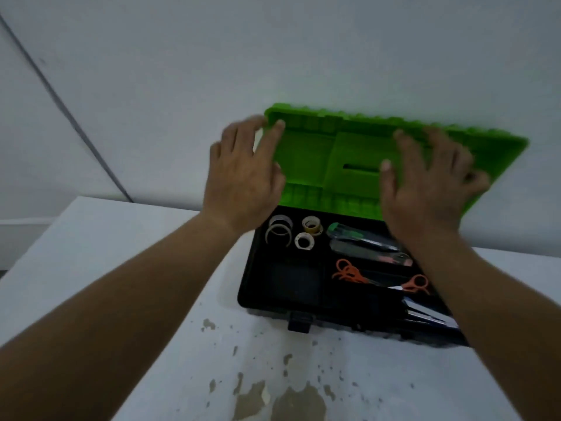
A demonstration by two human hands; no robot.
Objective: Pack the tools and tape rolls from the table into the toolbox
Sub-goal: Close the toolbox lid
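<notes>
Both hands are on the green lid (pixel 306 153), raised over the black toolbox (pixel 273 287) near the desk's (pixel 91 253) far edge: left hand (pixel 243 180) gripping its left corner, right hand (pixel 431 189) lying spread against its inside. Tape rolls (pixel 291 233) and orange scissors (pixel 352 273) are sitting inside.
</notes>
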